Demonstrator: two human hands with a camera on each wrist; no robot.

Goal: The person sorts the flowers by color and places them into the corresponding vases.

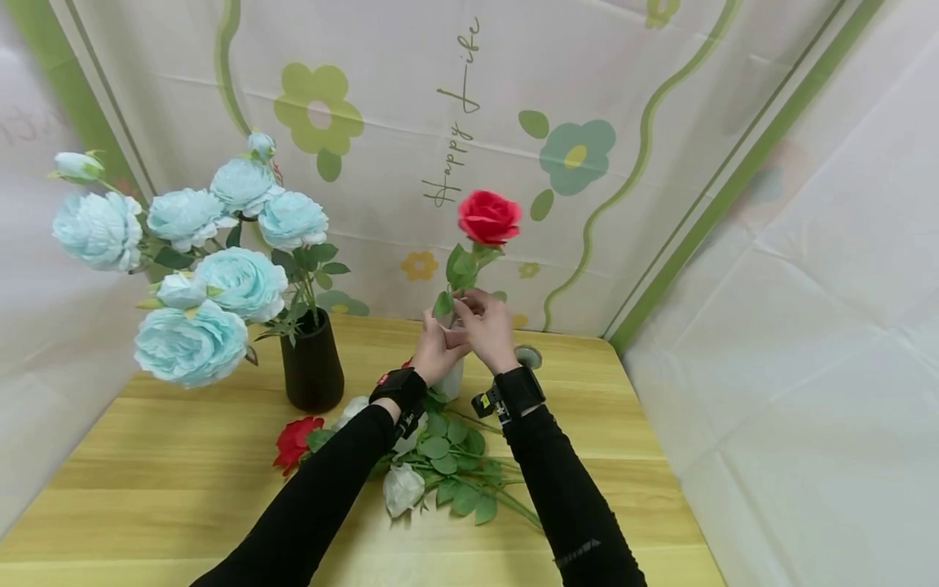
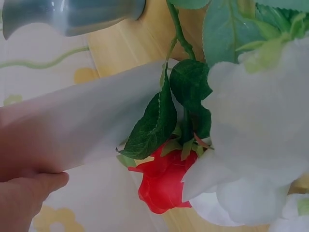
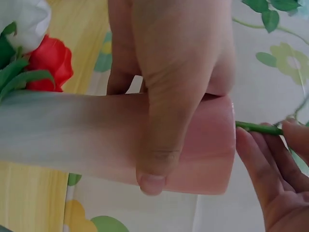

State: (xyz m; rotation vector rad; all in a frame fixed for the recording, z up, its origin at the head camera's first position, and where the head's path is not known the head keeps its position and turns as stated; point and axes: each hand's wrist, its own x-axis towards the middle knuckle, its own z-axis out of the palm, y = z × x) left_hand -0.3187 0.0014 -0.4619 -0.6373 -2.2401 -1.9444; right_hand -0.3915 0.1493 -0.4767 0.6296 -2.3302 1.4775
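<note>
A red rose (image 1: 489, 218) with green leaves stands upright above a pale vase (image 1: 449, 381), white shading to pink near its mouth. My left hand (image 1: 436, 349) grips that vase just below the rim, thumb across its side. With thumb and fingers, my right hand (image 1: 486, 328) pinches the rose's green stem (image 3: 260, 128) just above the mouth. The stem's lower end is hidden, apparently inside the vase. Beside the vase, another red rose (image 2: 166, 181) lies among white roses (image 2: 256, 125).
At left, a black vase (image 1: 313, 367) holds several light-blue flowers (image 1: 242, 281). A grey glossy vase (image 2: 72, 14) stands right of the pale one. Cut stems and leaves (image 1: 458, 465), white roses (image 1: 403, 489) and a red rose (image 1: 296, 443) lie on the wooden table (image 1: 183, 456) beneath my forearms.
</note>
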